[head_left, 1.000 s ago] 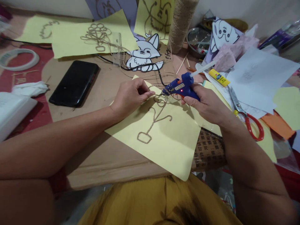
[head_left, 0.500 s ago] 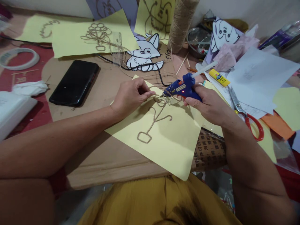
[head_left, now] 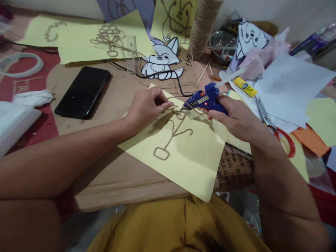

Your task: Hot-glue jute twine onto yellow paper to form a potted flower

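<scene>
A blue hot glue gun (head_left: 203,99) with a white glue stick in its back and a red light lit is gripped in my right hand (head_left: 232,113). Its nozzle points left, at the twine near the top of a yellow sheet of paper (head_left: 194,161). On that sheet, brown twine (head_left: 169,140) forms a stem with curled branches above a small box shape. My left hand (head_left: 151,106) rests at the sheet's upper left, thumb and forefinger pinched on the twine close to the nozzle. The exact contact between nozzle and twine is too small to make out.
A black phone (head_left: 83,92) and a tape roll (head_left: 21,65) lie left. Behind stand a twine spool (head_left: 203,28) and a fox cutout (head_left: 161,59), with a black cord crossing it. Red-handled scissors (head_left: 285,141), a yellow glue stick (head_left: 245,86) and loose papers (head_left: 291,87) lie right.
The glue gun in my right hand has shifted very slightly to the right. My left hand keeps its pinch in the same place.
</scene>
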### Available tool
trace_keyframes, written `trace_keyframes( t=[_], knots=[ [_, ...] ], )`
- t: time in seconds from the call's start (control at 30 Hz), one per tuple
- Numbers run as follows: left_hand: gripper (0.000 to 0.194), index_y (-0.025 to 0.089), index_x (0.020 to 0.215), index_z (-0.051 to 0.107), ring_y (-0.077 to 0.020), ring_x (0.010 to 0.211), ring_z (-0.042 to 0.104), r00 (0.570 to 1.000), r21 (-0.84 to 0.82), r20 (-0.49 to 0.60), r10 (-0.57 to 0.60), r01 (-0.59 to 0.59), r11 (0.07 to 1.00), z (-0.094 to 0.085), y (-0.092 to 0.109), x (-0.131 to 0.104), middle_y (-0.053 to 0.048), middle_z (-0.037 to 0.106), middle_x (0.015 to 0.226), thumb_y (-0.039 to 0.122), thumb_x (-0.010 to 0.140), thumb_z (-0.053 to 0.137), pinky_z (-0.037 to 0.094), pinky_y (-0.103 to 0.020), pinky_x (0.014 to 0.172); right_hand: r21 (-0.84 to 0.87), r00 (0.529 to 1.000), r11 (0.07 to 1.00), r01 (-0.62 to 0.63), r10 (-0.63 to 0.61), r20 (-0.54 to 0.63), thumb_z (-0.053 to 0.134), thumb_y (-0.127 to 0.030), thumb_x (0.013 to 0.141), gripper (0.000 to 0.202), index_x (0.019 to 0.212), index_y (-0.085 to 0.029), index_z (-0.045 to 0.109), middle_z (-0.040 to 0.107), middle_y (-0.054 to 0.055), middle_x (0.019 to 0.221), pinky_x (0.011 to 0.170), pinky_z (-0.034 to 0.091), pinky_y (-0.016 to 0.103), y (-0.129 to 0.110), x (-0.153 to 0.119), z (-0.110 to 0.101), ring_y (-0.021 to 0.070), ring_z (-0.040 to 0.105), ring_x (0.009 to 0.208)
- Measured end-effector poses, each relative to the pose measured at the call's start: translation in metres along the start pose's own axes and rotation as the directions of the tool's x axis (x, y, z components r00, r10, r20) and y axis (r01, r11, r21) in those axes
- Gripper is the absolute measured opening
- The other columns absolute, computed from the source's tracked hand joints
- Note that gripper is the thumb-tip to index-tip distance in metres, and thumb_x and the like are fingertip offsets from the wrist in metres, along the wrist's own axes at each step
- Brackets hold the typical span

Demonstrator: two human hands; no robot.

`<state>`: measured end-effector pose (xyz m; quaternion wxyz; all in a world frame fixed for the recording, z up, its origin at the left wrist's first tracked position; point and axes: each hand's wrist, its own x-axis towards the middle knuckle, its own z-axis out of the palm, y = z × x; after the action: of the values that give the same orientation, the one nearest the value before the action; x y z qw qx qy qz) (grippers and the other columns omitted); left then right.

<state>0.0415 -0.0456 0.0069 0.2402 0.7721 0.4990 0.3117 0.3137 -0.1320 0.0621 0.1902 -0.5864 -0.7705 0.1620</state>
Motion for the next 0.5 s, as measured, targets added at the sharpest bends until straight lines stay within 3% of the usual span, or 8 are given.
trace_keyframes(
  t=[0.23, 0.5],
  knots=[
    [0.021, 0.024, 0.072, 0.067, -0.0165, 0.068, 0.065, 1.000, -0.023, -0.008, 0.004, -0.005, 1.000, 0.0004, -0.0021, -0.0008, 0.000, 0.075, 0.076, 0.031, 0.082, 0.085, 0.046, -0.031, 0.064, 0.024, 0.999, 1.000, 0.014, -0.013, -0.034, 0.059, -0.047, 0.097, 0.036, 0.117, -0.019, 0.071, 0.078, 0.014, 0.116, 0.091, 0.057, 0.047, -0.0023, 0.0033, 0.0043, 0.0347, 0.072, 0.103],
    [0.022, 0.024, 0.073, 0.069, -0.0177, 0.070, 0.065, 1.000, -0.025, -0.010, 0.001, -0.002, 1.000, 0.0011, -0.0040, -0.0012, 0.000, 0.075, 0.074, 0.037, 0.082, 0.084, 0.045, -0.031, 0.063, 0.045, 0.999, 0.999, 0.009, -0.006, -0.052, 0.058, -0.049, 0.098, 0.038, 0.117, -0.018, 0.070, 0.078, 0.014, 0.111, 0.087, 0.058, 0.046, 0.0002, 0.0043, 0.0084, 0.0333, 0.071, 0.098]
  ],
)
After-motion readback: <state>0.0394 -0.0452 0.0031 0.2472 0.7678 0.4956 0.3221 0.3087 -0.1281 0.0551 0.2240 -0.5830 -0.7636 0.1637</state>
